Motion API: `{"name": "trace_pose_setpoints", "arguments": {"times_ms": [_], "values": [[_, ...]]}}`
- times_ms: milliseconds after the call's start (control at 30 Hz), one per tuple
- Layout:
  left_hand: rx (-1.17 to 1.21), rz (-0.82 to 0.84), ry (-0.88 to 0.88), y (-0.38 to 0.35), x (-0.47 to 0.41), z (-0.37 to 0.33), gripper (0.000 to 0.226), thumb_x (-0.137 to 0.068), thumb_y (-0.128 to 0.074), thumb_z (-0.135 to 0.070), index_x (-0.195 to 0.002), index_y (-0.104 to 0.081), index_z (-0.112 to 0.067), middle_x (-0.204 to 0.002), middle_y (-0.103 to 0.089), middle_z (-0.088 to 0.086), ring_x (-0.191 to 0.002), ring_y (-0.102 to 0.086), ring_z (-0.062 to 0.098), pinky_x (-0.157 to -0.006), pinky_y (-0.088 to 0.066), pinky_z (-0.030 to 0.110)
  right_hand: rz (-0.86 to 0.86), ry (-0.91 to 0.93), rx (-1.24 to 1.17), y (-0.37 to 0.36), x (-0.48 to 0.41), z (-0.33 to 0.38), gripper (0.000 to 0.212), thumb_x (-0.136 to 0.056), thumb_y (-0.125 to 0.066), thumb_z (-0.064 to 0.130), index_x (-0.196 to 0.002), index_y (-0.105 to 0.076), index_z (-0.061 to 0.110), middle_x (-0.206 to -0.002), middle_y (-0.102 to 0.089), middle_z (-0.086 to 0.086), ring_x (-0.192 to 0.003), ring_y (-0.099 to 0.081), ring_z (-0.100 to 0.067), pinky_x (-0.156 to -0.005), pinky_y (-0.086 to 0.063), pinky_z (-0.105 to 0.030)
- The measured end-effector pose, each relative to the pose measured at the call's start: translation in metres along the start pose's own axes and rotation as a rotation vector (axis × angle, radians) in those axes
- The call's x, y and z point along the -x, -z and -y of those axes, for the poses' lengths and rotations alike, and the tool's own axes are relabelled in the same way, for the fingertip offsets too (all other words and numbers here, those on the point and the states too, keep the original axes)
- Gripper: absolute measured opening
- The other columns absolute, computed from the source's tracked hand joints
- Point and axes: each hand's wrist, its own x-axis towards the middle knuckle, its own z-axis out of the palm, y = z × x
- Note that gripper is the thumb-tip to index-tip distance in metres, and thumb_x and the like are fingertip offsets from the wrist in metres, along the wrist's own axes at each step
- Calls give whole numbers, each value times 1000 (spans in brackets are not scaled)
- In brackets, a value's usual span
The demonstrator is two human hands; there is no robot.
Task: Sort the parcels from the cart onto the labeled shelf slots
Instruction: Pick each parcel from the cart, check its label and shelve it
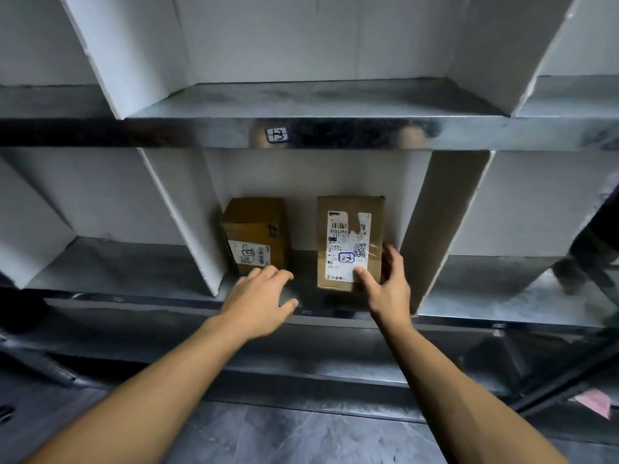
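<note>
**Parcels in a shelf slot.** The right parcel (348, 236), a tall cardboard box with a printed shipping label hand-marked "23", stands upright on the metal shelf (167, 306). It sits in the slot between two white dividers. The left parcel (256, 229), a squatter box, stands apart from it, close to the left divider (187, 212).

Your right hand (388, 293) holds the right parcel low down, with the thumb pressed on the label face and the fingers wrapped round the right-hand side. Your left hand (264, 293) hangs in front of the left parcel, fingers loosely bent and holding nothing. Whether its fingertips touch that box cannot be told. A tag (277, 134) reading "13" sits on the shelf edge above the slot.

**Handling.** The box looks stiff and is probably light, since one low grip steadies it. Its walls should take a firm squeeze. The taped label face looks glossy and may be slick, so rely on the bare cardboard sides. Because the box is tall and narrow, it is likely to tip if pushed near the top. Take hold across opposite side faces around mid-height.
</note>
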Motion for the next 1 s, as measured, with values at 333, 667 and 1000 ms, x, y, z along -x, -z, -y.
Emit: {"name": "trace_pose_setpoints", "arguments": {"times_ms": [333, 667, 1000], "values": [[74, 44, 36, -27, -50, 4, 52, -94, -49, -50, -141, -40, -32, -140, -45, -8, -130, -38, 15, -107, -36, 36, 87, -64, 30, -7, -50, -44, 70, -88, -74, 33, -148, -37, 33, -139, -58, 2, -127, -54, -18, -102, -41, -27], [19, 81, 47, -42, -60, 10, 52, -95, -48, -49, -142, -38, -31, -141, -44, -7, -129, -39, 16, -107, -36, 37, 179, -139, -45, -14, -65, -46, 78, -87, -74, 9, -147, -33, 35, -130, -60, 9, -98, -63, 4, -84, -58, -33], [22, 103, 69, -43, -54, 25, 51, -95, -47, -49, -141, -39, -31, -139, -46, -7, -127, -41, 16, -105, -37, 37, 145, -187, -93, -31, -83, -48, 78, -85, -75, 4, -145, -35, 34, -125, -55, 11, -118, -54, -11, -102, -46, -33]]}}
